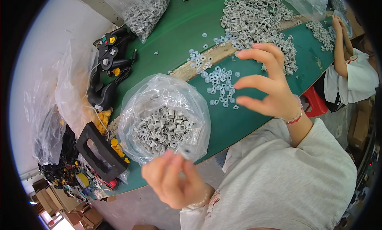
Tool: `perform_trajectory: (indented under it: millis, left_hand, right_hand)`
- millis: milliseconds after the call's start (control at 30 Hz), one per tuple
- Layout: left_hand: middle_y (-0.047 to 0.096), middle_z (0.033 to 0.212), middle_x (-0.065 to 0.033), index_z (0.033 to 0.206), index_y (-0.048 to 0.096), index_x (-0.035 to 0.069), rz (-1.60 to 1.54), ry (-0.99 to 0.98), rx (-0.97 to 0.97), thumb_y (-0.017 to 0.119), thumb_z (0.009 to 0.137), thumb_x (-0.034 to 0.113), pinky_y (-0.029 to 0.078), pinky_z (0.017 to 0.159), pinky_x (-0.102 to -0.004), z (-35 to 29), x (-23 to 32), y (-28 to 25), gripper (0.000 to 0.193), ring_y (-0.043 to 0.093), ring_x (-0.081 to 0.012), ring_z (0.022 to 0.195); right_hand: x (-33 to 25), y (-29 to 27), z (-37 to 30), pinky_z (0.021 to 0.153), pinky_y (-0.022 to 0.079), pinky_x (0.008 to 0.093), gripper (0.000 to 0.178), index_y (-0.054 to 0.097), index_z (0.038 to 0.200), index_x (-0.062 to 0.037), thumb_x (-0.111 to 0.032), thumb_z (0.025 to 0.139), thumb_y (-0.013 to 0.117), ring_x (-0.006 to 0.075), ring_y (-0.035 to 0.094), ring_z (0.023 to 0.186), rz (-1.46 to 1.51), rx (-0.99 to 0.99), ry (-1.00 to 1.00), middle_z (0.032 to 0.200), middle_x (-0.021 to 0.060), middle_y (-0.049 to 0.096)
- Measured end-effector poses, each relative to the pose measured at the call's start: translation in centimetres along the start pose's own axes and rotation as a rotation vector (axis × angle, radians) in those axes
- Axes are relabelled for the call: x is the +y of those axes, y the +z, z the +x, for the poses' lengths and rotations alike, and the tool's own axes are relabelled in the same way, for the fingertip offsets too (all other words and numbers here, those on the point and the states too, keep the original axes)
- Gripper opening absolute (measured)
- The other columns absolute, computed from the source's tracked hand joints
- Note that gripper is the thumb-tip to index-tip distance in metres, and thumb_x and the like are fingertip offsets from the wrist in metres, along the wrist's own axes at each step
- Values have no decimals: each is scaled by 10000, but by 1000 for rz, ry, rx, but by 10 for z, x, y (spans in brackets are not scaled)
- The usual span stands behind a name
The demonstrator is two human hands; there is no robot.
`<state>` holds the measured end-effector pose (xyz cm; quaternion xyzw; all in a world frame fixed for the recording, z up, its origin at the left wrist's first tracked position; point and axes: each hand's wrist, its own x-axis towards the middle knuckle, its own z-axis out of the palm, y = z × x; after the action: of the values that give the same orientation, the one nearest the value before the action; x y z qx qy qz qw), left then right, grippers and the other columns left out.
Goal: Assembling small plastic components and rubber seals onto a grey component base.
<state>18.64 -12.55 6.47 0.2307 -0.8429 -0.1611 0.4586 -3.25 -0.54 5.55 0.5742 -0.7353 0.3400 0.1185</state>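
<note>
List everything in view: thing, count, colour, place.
Table: one, green, across the middle
Open bag: one, transparent, centre
Hollow fittings: many, grey, bagged and heaped on table
Other bags: several, transparent, top and left
Washers: many, pale blue, mid-table
Game controllers: at least two, black, upper left
Loose parts: many, yellow and black, left
Slotted block: one, black, left
Stool: one, red, right
Boxes: several, brown, lower left and right
Co-worker: one, white shirt, far right
Own shirt: one, pale grey, lower right
Left hand: one, blurred, by open bag
Right hand: one, spread beside washers
</note>
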Motion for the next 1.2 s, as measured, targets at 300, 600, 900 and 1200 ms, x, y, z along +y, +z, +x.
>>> perform_trajectory:
  millis: [300, 600, 900, 1200]
  left_hand:
    - [578, 1039, -163, 993, 619, -10, 55, -142, 130, 632, 738, 7, 448, 814, -405, 6, 0, 21, 255, 560, -303, 942]
    - [587, 1010, -136, 951, 637, 21, -58, -35, -31, 639, 728, -2, 445, 761, -390, 16, 27, 50, 225, 556, -290, 890]
    - [607, 978, -58, 920, 647, 71, -54, 2, -420, 682, 742, 40, 358, 865, -376, 19, 53, 142, 184, 547, -221, 939]
    - [592, 891, -35, 947, 634, 98, 15, 70, -626, 717, 748, 181, 286, 852, -363, 4, 85, 214, 231, 532, -203, 894]
  right_hand:
    - [26, 27, -20, 1050, 149, 528, 134, 605, 694, -143, -141, 656, 734, 277, 344, 1247, -100, -223, 119, 1287, 31, 471]
    - [44, 32, -24, 1056, 145, 546, 124, 602, 664, -135, -128, 655, 726, 270, 345, 1257, -48, -237, 83, 1287, 9, 482]
    - [83, -23, -43, 1051, 126, 531, 124, 585, 654, -136, -113, 664, 706, 256, 341, 1258, -87, -60, 255, 1292, 11, 493]
    - [105, -41, -69, 1056, 110, 517, 113, 594, 661, -151, -115, 648, 701, 249, 344, 1250, -83, 40, 352, 1291, 10, 496]
